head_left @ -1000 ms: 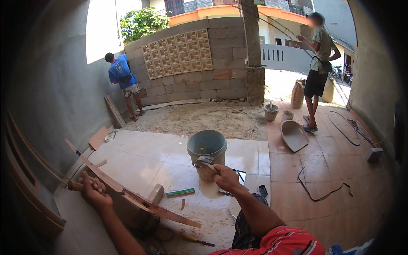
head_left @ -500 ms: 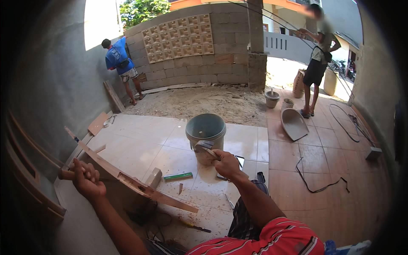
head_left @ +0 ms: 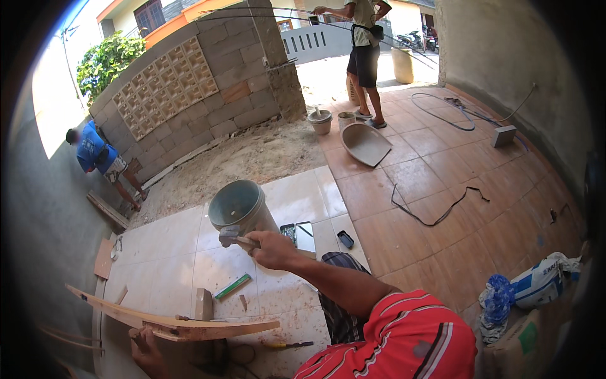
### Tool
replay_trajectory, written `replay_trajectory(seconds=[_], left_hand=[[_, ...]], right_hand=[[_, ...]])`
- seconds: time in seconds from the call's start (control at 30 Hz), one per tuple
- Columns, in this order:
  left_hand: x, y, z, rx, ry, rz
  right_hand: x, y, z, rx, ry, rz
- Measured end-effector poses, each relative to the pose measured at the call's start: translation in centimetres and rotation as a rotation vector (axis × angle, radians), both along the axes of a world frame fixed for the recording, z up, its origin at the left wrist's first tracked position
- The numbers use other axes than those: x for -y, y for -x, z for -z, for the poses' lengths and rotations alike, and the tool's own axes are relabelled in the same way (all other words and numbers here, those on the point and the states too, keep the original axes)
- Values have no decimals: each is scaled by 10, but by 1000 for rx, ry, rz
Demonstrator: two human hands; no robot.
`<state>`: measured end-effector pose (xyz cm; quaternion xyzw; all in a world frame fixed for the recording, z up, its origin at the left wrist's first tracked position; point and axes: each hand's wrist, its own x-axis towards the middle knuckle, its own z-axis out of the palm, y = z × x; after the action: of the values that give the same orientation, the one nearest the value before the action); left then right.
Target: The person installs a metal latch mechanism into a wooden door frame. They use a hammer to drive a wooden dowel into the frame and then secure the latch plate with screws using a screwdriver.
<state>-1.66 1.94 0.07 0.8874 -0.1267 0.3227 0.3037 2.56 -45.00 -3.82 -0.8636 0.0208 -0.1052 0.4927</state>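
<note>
My right hand [head_left: 273, 251] is closed round the handle of a hammer [head_left: 230, 236], its head in front of the grey bucket [head_left: 238, 205]. At the lower left my left hand [head_left: 150, 357] is closed on a wooden-handled tool [head_left: 134, 336] that looks like a chisel; its blade is hidden. That hand is at the near side of a long wooden beam [head_left: 233, 328] with a recess cut in it, and partly in shadow. A second slim tool [head_left: 189, 318] lies on the beam. Behind the beam stand a small block [head_left: 204, 304] and a green box [head_left: 232, 286].
A yellow-handled tool [head_left: 287, 345] and wood chips lie on the tiles. An open case [head_left: 298, 237] sits beside the bucket. A black strap [head_left: 435, 221] and a scoop-shaped pan [head_left: 366, 144] are further right. One person [head_left: 101, 155] is by the left wall, another [head_left: 364, 57] holds long rods.
My view has turned to the right. My left hand has come down with its tool to the beam. The hammer is still in my right hand.
</note>
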Motion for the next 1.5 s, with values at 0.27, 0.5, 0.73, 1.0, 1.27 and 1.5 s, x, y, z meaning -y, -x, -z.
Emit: replay_trajectory(seconds=[0.27,0.5,0.73,1.0,1.27,1.5], left_hand=[[32,-16,8,45,129,7],[51,8,-17,137,94,-19],[56,15,-26,37,464,-58],[19,23,-97,321,1357,315],[16,-42,-116,158,1463,319],[4,-64,-103,122,1425,359]], right_hand=[[10,0,6,11,52,31],[6,-5,5,16,31,-7],[17,-2,14,-2,-87,19],[18,-13,28,146,-201,-4],[14,-13,23,78,-174,-31],[11,-11,22,13,-90,-31]])
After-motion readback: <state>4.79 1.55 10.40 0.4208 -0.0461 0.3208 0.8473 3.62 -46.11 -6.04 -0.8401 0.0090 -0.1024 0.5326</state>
